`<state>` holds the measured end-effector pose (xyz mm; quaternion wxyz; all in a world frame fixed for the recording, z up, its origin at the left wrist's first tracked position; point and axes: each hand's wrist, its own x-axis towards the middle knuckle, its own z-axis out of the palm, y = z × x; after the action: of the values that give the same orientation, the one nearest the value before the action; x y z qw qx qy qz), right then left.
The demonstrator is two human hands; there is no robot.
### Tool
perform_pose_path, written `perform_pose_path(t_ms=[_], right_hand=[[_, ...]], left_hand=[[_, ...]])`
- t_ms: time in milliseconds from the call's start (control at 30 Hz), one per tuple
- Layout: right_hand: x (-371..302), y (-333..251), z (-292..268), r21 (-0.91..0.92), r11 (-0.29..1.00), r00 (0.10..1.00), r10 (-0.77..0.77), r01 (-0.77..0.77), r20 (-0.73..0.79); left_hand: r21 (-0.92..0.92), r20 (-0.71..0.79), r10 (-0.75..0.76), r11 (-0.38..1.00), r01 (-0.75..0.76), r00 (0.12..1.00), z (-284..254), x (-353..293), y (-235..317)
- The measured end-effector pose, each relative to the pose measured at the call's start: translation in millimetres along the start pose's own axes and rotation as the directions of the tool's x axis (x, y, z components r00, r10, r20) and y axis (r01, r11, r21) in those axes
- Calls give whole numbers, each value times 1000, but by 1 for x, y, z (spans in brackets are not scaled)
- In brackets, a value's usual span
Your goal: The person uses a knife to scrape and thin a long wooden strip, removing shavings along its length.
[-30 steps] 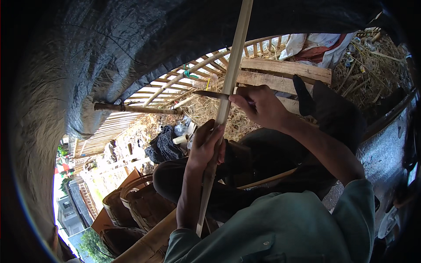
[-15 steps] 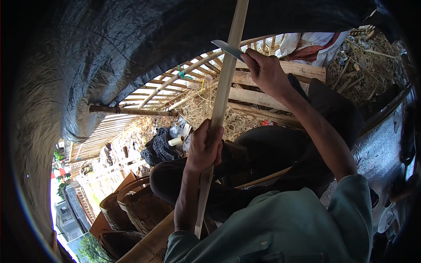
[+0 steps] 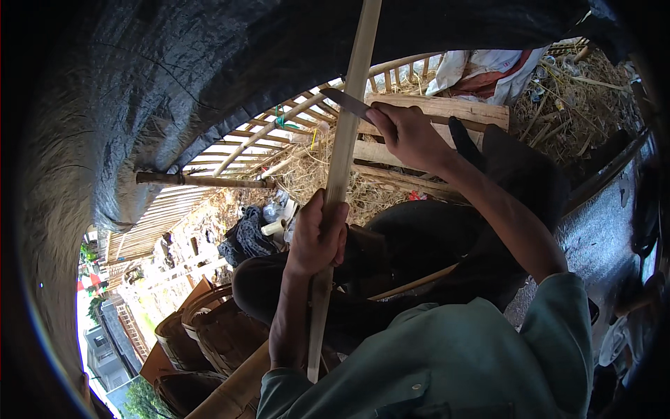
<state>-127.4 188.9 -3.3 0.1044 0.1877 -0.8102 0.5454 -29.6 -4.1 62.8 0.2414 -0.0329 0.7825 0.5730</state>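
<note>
A long, pale bamboo strip point(image 3: 343, 150) runs from the top of the view down past my chest, slightly tilted. Midway along it, my left hand point(image 3: 317, 234) is wrapped round the strip. Farther up, my right hand point(image 3: 408, 134) grips a knife; its handle is hidden in my fist. The knife's blade point(image 3: 343, 102) points left and lies across the strip, seemingly against its surface. Below my left hand the strip passes beside my left forearm.
Wooden planks point(image 3: 447, 110) lie over straw beyond my right hand. A bamboo slat fence point(image 3: 237, 150) curves behind a dark tarp point(image 3: 160, 98). Woven baskets point(image 3: 223, 328) and a thick bamboo pole point(image 3: 234, 384) are at lower left. A dark patterned cloth point(image 3: 246, 236) lies near my knee.
My right hand and the knife have moved down along the bamboo strip, toward my left hand. The left hand keeps its hold; the whole view has shifted slightly.
</note>
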Motion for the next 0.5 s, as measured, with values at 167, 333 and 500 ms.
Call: perform_pose_path(t_ms=[167, 333, 500], right_hand=[[5, -9, -8, 10, 995, 994, 95, -95, 63], [6, -7, -13, -20, 993, 991, 121, -120, 62], [21, 5, -21, -77, 988, 990, 127, -132, -65]], left_hand=[[-24, -11, -17, 1000, 16, 1000, -4, -1, 3], [-7, -21, 1, 1000, -1, 1000, 0, 3, 0], [-3, -22, -3, 1000, 3, 1000, -1, 2, -2]])
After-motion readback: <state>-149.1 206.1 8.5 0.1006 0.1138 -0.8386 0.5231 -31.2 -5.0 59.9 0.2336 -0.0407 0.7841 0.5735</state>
